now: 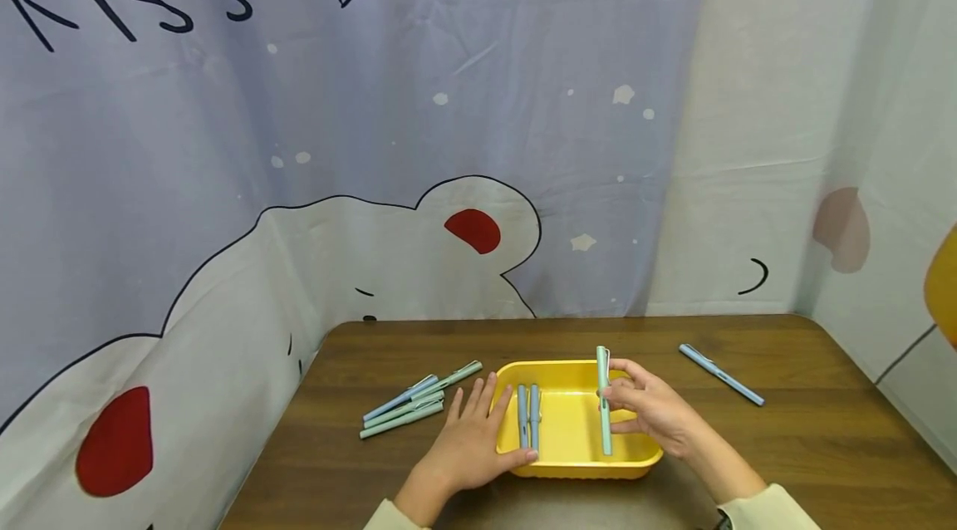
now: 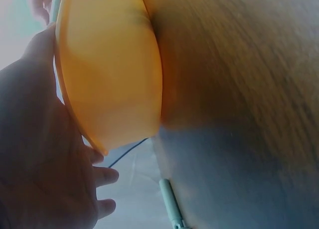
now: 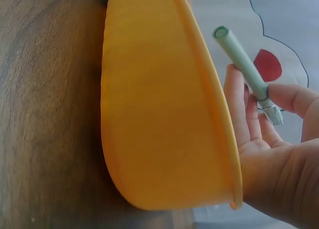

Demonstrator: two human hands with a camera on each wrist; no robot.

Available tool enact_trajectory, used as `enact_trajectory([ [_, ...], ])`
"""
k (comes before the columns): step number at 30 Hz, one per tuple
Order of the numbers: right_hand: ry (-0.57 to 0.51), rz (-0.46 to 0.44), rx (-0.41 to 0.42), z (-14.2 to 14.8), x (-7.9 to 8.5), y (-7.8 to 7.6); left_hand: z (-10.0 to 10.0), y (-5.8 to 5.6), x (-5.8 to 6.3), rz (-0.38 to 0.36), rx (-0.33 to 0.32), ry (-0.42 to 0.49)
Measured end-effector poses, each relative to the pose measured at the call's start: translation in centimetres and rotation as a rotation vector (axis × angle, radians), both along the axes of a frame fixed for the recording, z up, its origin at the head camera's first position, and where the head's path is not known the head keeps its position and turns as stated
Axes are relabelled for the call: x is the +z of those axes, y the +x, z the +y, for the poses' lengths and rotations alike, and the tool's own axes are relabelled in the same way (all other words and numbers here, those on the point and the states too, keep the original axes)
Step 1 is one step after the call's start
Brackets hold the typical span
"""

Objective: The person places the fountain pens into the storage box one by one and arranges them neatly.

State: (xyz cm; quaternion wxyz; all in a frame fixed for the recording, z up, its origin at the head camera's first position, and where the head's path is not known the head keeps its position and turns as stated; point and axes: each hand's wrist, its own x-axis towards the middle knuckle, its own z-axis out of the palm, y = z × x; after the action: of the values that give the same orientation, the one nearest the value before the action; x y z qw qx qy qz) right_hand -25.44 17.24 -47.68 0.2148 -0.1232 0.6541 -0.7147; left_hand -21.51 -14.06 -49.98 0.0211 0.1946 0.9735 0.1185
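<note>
A yellow tray [image 1: 571,470] stands on the table, with two blue pens lying side by side in its left part; the nearer-to-centre blue pen [image 1: 534,414] is right beside the other blue pen [image 1: 522,418]. My right hand [image 1: 649,407] pinches a light green pen [image 1: 604,405] between thumb and fingers, over the tray's right half; the same green pen [image 3: 244,64] shows in the right wrist view. My left hand [image 1: 471,439] rests on the tray's left rim, fingers straight and spread, thumb on the front edge. In the left wrist view, the left hand [image 2: 45,139] lies along the tray wall [image 2: 109,64].
Left of the tray lies a loose group of several green and blue pens, among them a green pen [image 1: 402,419]. A single blue pen [image 1: 721,375] lies to the right on the wooden table [image 1: 815,439]. A printed curtain [image 1: 478,98] hangs behind the table.
</note>
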Motion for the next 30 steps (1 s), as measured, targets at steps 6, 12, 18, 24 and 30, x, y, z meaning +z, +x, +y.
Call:
enact_trajectory([
  [6,0.035,0.002,-0.017,-1.3,-0.1,-0.2,0.0,0.0,-0.1,0.005,0.002,-0.003],
  [12,0.053,-0.009,-0.037,-2.5,-0.6,-0.5,0.1,0.0,0.0,-0.001,0.006,-0.004],
  [18,0.122,-0.016,-0.075,-3.7,-1.4,-0.7,0.1,-0.1,0.1,-0.003,0.006,-0.008],
  [24,0.178,-0.033,-0.11,-4.7,-2.1,-0.6,0.2,0.0,0.0,-0.005,0.007,-0.002],
  [30,0.186,-0.044,-0.09,-5.6,-2.3,-0.6,0.2,0.0,0.0,-0.004,0.009,0.004],
])
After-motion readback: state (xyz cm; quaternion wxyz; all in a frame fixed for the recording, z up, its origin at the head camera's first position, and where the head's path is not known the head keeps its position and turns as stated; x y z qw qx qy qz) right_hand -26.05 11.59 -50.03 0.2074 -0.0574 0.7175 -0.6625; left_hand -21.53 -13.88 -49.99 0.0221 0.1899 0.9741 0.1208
